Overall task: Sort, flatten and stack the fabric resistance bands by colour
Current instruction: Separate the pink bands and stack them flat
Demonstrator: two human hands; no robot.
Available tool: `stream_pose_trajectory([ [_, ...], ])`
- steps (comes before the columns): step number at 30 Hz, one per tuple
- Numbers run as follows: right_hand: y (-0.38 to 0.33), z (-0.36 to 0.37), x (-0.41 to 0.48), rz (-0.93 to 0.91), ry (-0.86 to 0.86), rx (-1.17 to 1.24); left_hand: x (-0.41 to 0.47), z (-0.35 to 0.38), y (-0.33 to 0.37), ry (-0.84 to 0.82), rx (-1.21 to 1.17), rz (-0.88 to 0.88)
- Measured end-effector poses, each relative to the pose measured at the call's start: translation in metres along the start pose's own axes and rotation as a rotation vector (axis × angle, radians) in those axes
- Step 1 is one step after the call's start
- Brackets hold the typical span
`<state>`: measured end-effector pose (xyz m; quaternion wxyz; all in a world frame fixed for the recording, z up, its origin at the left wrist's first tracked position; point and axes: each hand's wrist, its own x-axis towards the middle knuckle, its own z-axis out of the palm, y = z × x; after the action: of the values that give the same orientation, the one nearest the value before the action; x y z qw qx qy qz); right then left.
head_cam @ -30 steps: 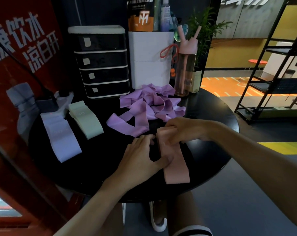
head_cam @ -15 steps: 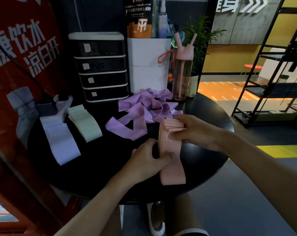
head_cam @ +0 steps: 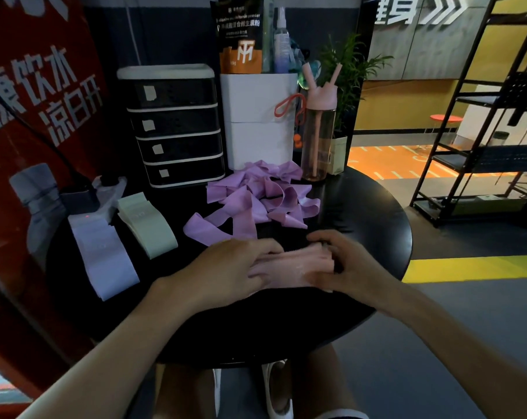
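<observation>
A stack of pink fabric bands (head_cam: 298, 269) lies sideways on the round black table (head_cam: 377, 225), right in front of me. My left hand (head_cam: 226, 267) rests on the stack's left part with its fingers spread over it. My right hand (head_cam: 350, 267) grips the right end with curled fingers; the image is blurred there. Behind them sits a tangled pile of purple bands (head_cam: 256, 201). At the table's left lie a flat pale lavender stack (head_cam: 105, 261) and a flat mint green stack (head_cam: 149, 226).
At the table's back stand a black drawer unit (head_cam: 174, 125), a white box (head_cam: 256, 122) and a pink bottle (head_cam: 318, 134). A power strip with a plug (head_cam: 84, 198) sits far left. A red banner stands at the left and a black metal rack (head_cam: 473, 146) at the right.
The pink stack was pointing away from me with its far end lifted; now it lies crosswise and low on the table. Both hands moved with it, one to each side.
</observation>
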<state>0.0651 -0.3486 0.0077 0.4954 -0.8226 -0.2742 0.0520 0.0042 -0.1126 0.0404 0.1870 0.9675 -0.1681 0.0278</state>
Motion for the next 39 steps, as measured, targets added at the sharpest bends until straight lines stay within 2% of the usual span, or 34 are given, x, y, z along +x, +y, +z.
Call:
stream_pose_trajectory([
  [2,0.004,0.002,-0.001,-0.016,-0.009,-0.053,-0.004,0.005,0.000,0.009,0.018,0.006],
  [9,-0.001,0.008,-0.004,-0.066,-0.069,-0.014,-0.001,0.012,0.004,0.049,0.060,0.042],
  [18,0.005,0.019,0.001,-0.125,0.075,-0.061,0.002,0.016,-0.001,0.092,0.058,0.069],
  [24,0.008,0.017,0.000,-0.142,0.009,-0.067,0.004,0.018,0.003,0.063,0.111,0.066],
  [31,0.009,0.015,-0.002,-0.137,0.055,-0.065,0.002,0.016,0.001,0.085,0.119,0.057],
  [39,0.014,0.003,-0.003,-0.135,-0.039,-0.165,0.002,0.017,-0.002,0.099,0.115,0.073],
])
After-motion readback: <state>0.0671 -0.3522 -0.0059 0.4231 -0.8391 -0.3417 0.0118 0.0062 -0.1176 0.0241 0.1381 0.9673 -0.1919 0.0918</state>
